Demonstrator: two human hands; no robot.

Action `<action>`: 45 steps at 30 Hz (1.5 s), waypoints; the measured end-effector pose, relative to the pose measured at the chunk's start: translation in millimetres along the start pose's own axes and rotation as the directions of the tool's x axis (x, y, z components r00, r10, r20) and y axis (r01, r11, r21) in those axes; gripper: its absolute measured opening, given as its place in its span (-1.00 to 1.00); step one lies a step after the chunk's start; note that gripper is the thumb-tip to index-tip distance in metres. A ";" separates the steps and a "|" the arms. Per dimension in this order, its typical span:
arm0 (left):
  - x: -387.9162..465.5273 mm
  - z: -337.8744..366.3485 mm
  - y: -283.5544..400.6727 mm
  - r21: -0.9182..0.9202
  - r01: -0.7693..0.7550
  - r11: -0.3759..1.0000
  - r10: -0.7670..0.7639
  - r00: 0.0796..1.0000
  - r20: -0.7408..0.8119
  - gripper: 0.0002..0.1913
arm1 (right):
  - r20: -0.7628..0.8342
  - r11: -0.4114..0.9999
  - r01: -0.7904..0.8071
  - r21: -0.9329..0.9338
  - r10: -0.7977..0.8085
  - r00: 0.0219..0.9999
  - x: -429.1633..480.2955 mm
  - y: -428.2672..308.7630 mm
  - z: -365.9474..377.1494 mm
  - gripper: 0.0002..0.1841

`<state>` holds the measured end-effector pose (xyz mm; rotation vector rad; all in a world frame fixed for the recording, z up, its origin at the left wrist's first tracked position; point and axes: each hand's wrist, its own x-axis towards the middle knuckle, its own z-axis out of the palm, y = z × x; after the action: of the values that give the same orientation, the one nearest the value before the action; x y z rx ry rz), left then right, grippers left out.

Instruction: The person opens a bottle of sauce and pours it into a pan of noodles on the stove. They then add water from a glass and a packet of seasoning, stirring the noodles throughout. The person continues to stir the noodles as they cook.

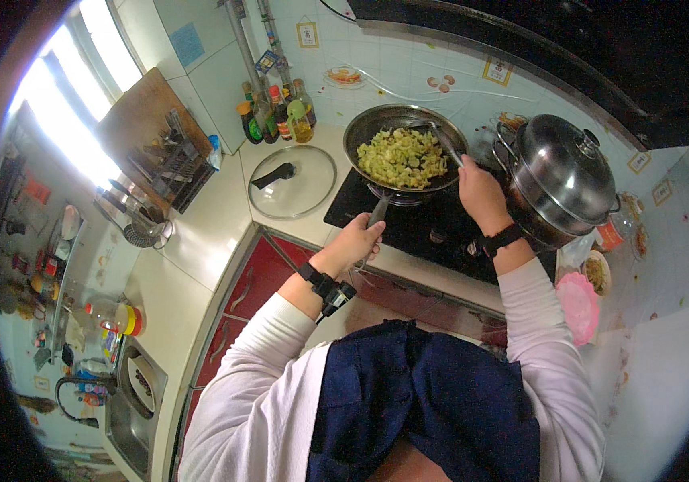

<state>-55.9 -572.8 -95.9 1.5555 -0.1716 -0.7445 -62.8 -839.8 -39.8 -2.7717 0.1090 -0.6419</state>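
Observation:
A dark frying pan on the stove's left burner holds chopped yellow-green food. My left hand is closed around the pan's handle, which points down toward me. In my right hand is the handle of a metal spatula; its head rests in the food at the pan's upper right. Left of the pan, a glass lid with a black handle lies flat on the counter.
A lidded steel steamer pot stands right of the pan on the black stove. Bottles line the back corner. At left are a knife rack, a wooden cutting board and a sink. A pink scalloped item sits at right.

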 end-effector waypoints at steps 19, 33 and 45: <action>-4.0 -70.0 -24.9 0.206 -0.140 0.968 0.134 0.990 0.043 -0.55 | -0.019 0.975 -0.158 -0.157 0.157 0.987 -57.5 -2.8 36.1 -0.60; -19.2 -154.7 -26.0 0.193 -0.253 0.948 0.306 0.892 -0.334 -0.71 | -0.286 0.983 -0.037 0.179 0.088 0.954 -61.5 -33.8 -14.2 -0.66; 85.5 -323.1 -38.7 0.498 -0.319 0.807 0.568 0.652 -0.502 -0.74 | -0.289 0.998 -0.058 0.018 0.061 0.955 -70.5 -72.5 -53.1 -0.75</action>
<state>174.1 -341.8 -179.1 1.9355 -0.1938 0.2662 -149.0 -775.0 -2.0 -2.6353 0.2498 -1.0261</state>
